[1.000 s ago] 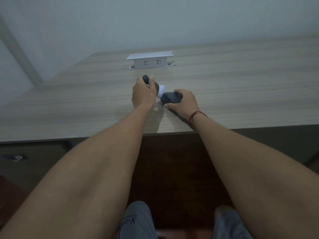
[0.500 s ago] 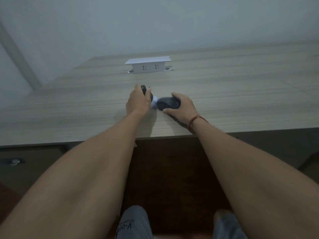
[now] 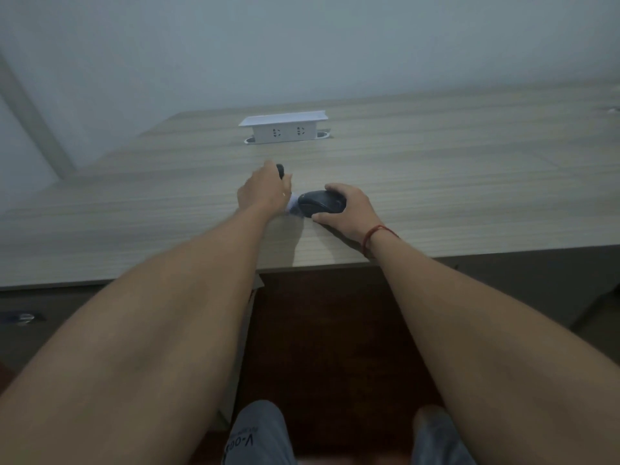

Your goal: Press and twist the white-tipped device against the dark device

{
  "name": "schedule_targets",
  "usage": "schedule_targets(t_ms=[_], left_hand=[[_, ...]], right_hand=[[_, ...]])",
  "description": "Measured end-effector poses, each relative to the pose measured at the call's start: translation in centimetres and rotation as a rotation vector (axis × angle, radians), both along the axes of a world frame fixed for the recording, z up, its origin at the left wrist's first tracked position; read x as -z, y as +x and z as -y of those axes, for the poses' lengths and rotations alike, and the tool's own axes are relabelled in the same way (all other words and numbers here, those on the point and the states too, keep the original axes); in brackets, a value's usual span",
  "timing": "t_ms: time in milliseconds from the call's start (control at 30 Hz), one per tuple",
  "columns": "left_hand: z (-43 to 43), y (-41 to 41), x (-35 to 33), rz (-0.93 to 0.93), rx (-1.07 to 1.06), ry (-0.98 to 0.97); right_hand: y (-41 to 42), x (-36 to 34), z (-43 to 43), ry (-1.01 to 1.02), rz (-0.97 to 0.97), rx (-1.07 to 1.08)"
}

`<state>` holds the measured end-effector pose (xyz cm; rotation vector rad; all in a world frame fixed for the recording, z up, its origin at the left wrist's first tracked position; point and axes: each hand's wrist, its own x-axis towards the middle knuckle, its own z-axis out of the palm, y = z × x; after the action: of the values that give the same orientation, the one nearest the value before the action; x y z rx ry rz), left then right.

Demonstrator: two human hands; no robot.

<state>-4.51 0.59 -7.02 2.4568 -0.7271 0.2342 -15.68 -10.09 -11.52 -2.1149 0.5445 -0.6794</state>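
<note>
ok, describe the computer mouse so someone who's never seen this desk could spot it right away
On the pale wood-grain desk, look in front of the white pop-up socket box, near the front edge. The right hand grips a dark grey, rounded computer mouse; unlike the slim dark object in the left hand, it is broad and domed.

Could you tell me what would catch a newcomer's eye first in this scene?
Two bare forearms reach to mid-desk, where the right hand grips a dark computer mouse and the left hand holds a dark-handled tool with something white against it. Behind them a white socket box stands raised from the wooden desk.
</note>
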Motion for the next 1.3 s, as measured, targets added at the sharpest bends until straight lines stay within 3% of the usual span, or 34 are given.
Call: schedule_targets(t_ms=[100, 233, 333, 467, 633, 767, 900, 1100, 1300], left_hand=[[0.4, -0.1, -0.3, -0.029, 0.055, -0.106], [0.4, 0.0, -0.3, -0.042, 0.006, -0.020], [0.4, 0.0, 0.2, -0.065, 0.017, -0.098], [0.0, 0.5, 0.3, -0.123, 0.032, 0.017], [-0.1, -0.9, 2.0, -0.081, -0.038, -0.204], [0.1, -1.5, 2.4, -0.175, -0.180, -0.383], [1.1, -0.9, 2.5, -0.305, -0.136, -0.475], [1.3, 0.2, 2.1, -0.498, 0.088, -0.305], [1.9, -0.7, 1.6, -0.393, -0.094, -0.394]], right_hand=[[-0.1, -0.1, -0.2, 0.017, -0.007, -0.008], [-0.2, -0.1, -0.3, 0.018, -0.005, -0.008], [-0.2, -0.1, -0.3, 0.029, -0.008, -0.008], [0.0, -0.1, -0.2, 0.035, -0.012, 0.004], [0.5, 0.0, -1.0, -0.071, -0.038, 0.095], [0.5, -0.4, -1.3, -0.062, -0.006, 0.136], [0.6, -0.3, -1.3, -0.036, -0.009, 0.173], [1.2, 0.1, -0.8, -0.059, -0.033, 0.326], [1.1, 0.2, -0.7, -0.015, -0.030, 0.243]])
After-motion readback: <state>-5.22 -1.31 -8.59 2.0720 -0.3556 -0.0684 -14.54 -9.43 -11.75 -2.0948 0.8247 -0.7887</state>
